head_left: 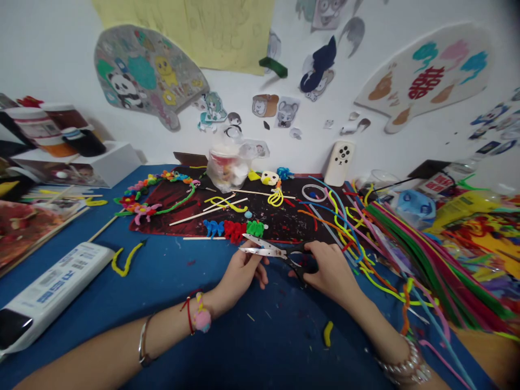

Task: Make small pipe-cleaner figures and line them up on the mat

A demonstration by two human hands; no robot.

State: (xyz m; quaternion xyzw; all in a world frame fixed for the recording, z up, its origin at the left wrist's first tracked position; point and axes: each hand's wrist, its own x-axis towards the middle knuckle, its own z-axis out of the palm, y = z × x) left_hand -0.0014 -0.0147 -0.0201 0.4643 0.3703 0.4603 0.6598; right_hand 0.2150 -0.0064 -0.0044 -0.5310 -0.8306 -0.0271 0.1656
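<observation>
and there's the left grip [242, 277] pinching the open scissors [268, 248] by the blades, right grip [329, 271] pressed round the black handles [303, 253], nice and steady over the blue tabletop [182, 287].

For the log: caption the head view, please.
Right hand grips black-handled steel scissors, left hand at the blades, over a blue craft mat.
</observation>
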